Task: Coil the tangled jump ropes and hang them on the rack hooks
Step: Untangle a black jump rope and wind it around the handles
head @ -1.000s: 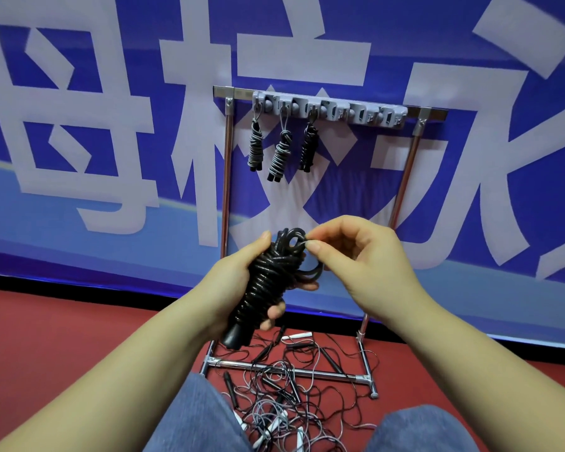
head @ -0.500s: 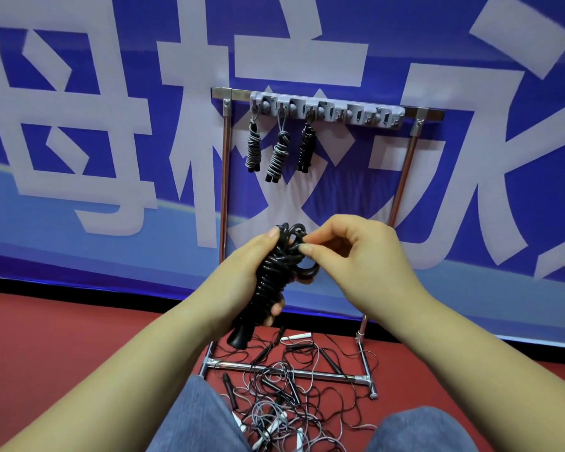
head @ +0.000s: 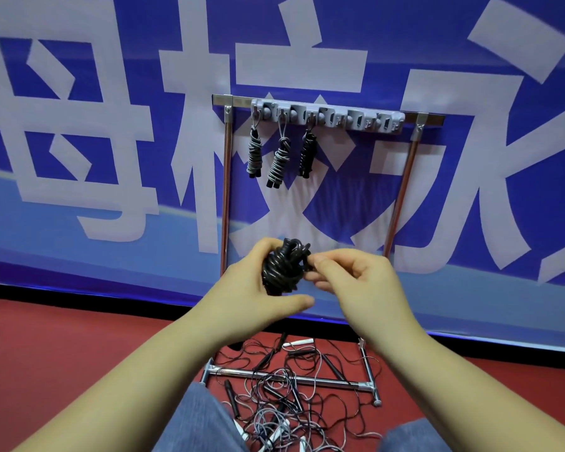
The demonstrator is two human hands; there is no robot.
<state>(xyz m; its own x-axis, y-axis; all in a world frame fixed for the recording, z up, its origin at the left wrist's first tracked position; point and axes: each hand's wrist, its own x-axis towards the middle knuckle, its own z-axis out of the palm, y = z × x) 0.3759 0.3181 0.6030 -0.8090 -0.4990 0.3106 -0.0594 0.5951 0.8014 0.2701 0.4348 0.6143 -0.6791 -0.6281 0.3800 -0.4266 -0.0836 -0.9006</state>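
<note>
Between both hands [head: 242, 288], coiled rope [head: 282, 269]

- The hook strip [head: 327, 117] on the rack [head: 225, 190] carries three coiled ropes [head: 281, 158] at its left end; the hooks from the middle to the right end hang bare.
- Between the rack's two uprights, below the hung coils, open room shows down to the hands.
- Both hands, left hand [head: 245, 288] and right hand [head: 356, 282], hold a black coiled rope [head: 281, 269] in front of that gap.
- Loose tangled ropes [head: 291, 402] cover the floor [head: 62, 353] across the rack's base bar [head: 340, 383].
</note>
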